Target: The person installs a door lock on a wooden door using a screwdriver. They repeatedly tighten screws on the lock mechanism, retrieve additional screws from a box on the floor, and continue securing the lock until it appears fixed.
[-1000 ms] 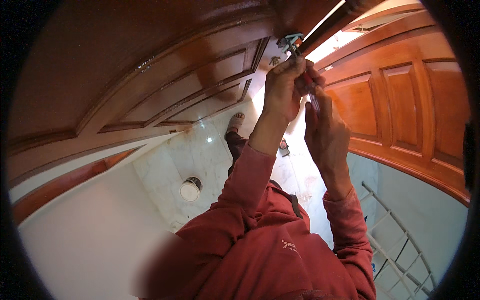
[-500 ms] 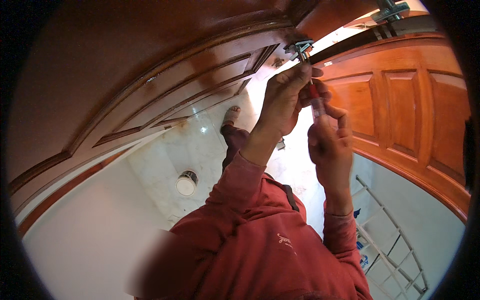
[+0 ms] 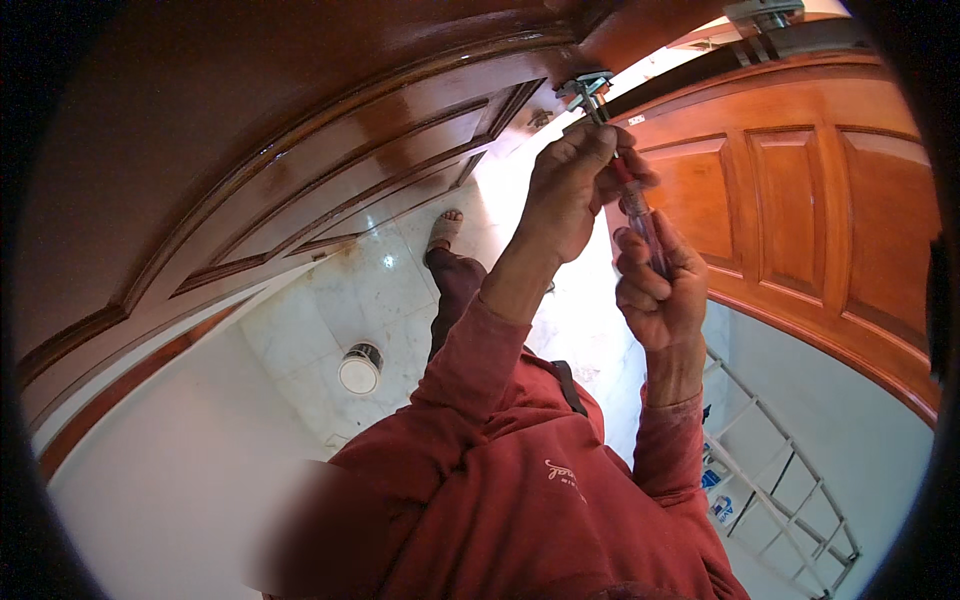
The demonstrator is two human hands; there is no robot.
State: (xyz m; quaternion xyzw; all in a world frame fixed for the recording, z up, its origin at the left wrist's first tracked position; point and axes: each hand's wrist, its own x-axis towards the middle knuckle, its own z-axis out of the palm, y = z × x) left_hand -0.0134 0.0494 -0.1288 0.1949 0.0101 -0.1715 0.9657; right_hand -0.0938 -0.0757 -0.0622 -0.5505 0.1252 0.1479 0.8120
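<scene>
My left hand point(image 3: 575, 180) is closed around the front of a screwdriver, thumb and fingers pinching near its shaft. The screwdriver point(image 3: 645, 215) has a clear handle with a red collar and points up toward a metal fitting point(image 3: 585, 92) on the dark wooden door point(image 3: 380, 150). My right hand point(image 3: 665, 290) holds the handle's rear end, fingers curled and the palm partly turned up. Behind my left fingers, the tip of the tool is hard to make out against the fitting.
An orange-brown panelled door leaf point(image 3: 790, 200) stands at the right, with another metal fitting point(image 3: 765, 15) above it. A small bucket point(image 3: 360, 368) sits on the tiled floor point(image 3: 400, 280). A white metal rack point(image 3: 775, 480) leans at the lower right. My foot point(image 3: 446, 229) shows below the door.
My right hand has turned and shifted down along the screwdriver, its fingers looser, showing more of the clear handle. My left hand keeps its pinch. The whole view has shifted slightly.
</scene>
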